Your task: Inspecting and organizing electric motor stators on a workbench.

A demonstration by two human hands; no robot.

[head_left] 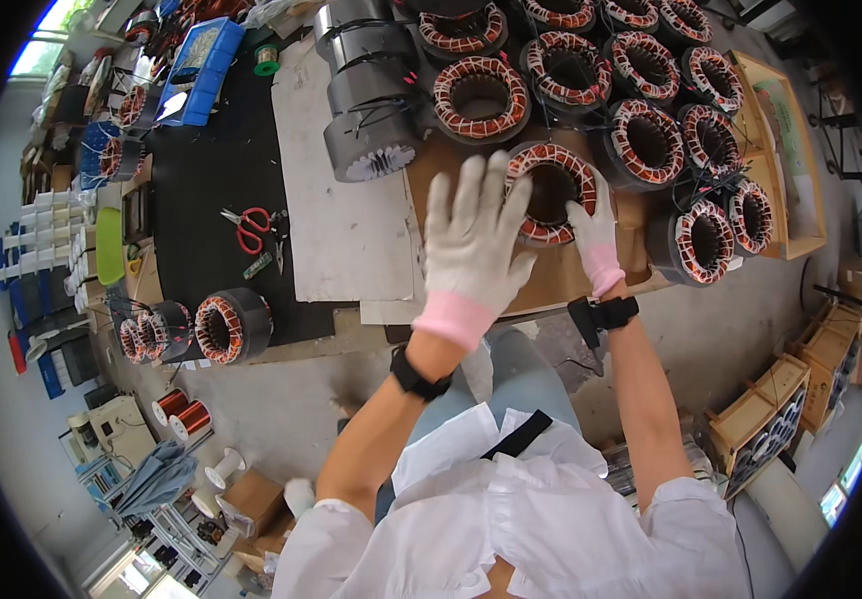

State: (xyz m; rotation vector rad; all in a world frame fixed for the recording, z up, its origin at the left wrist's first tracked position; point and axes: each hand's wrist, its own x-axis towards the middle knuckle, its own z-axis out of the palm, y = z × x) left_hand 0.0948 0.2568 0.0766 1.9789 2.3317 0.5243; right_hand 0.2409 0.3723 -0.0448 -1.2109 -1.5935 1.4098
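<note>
Both hands wear white gloves with pink cuffs. A motor stator [550,236], a dark steel ring with orange windings laced in white cord, stands at the near edge of the table, its open bore facing me. My right hand [594,235] grips its right side, the thumb at the bore and the fingers along the outer wall. On the stator's left, my left hand [475,245] is open, palm down with fingers spread; whether it touches the ring I cannot tell. More stators [481,97] stand close together behind and to the right.
Several grey stators [369,140] lie on their sides beside a white board [336,220]. Red-handled scissors [249,230] rest on the black mat [206,190], with a blue bin [201,70] farther back. Another stator [234,325] sits at the left table edge. A wooden crate [800,200] stands at right.
</note>
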